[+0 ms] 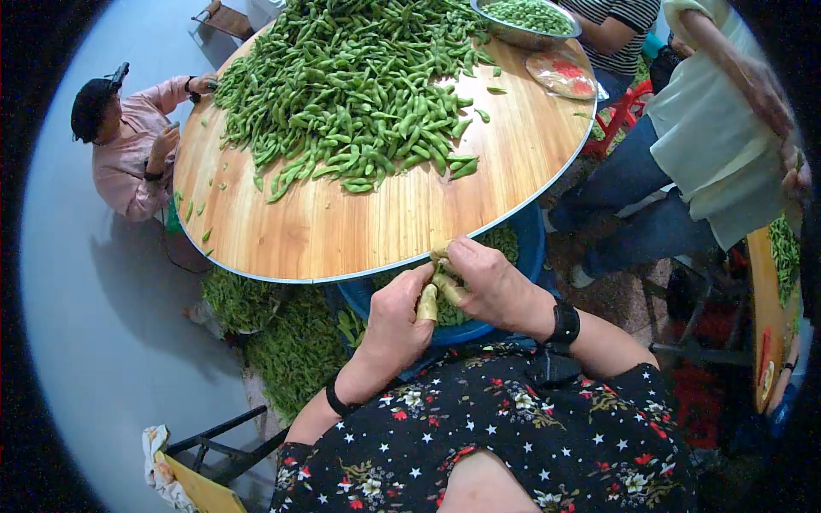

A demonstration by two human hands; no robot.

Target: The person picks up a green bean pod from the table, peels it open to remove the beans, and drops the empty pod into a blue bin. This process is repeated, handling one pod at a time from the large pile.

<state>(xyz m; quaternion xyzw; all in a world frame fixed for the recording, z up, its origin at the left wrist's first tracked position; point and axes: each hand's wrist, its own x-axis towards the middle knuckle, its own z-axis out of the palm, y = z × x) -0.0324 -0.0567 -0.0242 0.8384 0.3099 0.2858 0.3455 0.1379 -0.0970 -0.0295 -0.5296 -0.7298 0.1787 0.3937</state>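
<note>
My left hand and my right hand meet just past the near edge of the round wooden table, above a blue tub. Both are closed with fingertips pinched together around a green edamame pod, mostly hidden by the fingers. Yellowish covers wrap the thumbs and a right fingertip. Green pieces lie in the tub below. A large heap of edamame pods covers the table's far half.
A metal bowl of shelled beans and a plastic-wrapped red-and-tan packet sit at the far right. Piles of greenery lie on the floor at left. A person in pink reaches the heap; other people are at right.
</note>
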